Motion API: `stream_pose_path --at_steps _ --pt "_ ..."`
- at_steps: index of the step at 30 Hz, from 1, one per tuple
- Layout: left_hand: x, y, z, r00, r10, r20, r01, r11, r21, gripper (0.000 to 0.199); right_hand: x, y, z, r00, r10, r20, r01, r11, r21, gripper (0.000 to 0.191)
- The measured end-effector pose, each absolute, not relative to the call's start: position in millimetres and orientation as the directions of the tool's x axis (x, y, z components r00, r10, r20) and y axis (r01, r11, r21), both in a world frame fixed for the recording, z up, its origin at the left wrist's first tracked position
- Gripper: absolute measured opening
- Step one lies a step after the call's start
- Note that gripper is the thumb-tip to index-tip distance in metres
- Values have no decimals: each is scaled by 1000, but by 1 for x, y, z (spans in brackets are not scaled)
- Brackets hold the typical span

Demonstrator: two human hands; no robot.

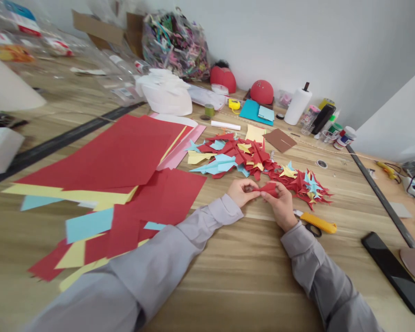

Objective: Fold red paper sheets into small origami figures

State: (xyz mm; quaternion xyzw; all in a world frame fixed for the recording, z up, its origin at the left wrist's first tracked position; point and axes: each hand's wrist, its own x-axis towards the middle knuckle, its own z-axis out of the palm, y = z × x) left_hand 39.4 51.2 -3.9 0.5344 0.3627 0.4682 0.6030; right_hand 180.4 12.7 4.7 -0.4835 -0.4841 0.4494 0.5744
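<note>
The small folded red paper (269, 187), pinched by the left hand (241, 192) and right hand (280, 204), may be creased askew by uneven pressure.

Bright, even, diffuse light across tabletop (249, 267). Folded-paper pile (238, 150) fairly clear, finer creases soft. Behind pile, wall (290, 41) pale, dimming to grey toward right. Faint, soft-edged shadow just in front of pile. Far left of pile, plastic packages (8, 50) blurred, smeared, with pale glints. Right of pile, black phone (394, 272) stretched by wide-angle distortion, dull sheen on screen.
</note>
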Motion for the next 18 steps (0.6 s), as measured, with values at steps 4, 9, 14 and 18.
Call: stream_pose_path --at_steps 4,9,14,18 --pt "40 50 -5 287 956 66 -164 -19 986 24 181 13 3 156 981 117 -46 125 -991 40" --pt "42 49 -5 275 960 47 -168 0 986 26 180 14 1 177 976 128 -61 140 -988 37" --pt "41 47 0 301 953 3 -222 68 973 31 181 13 2 127 986 108 -91 120 -989 29" --pt "41 48 1 326 945 -28 -255 116 960 33 181 13 5 95 992 86 -119 98 -988 24"
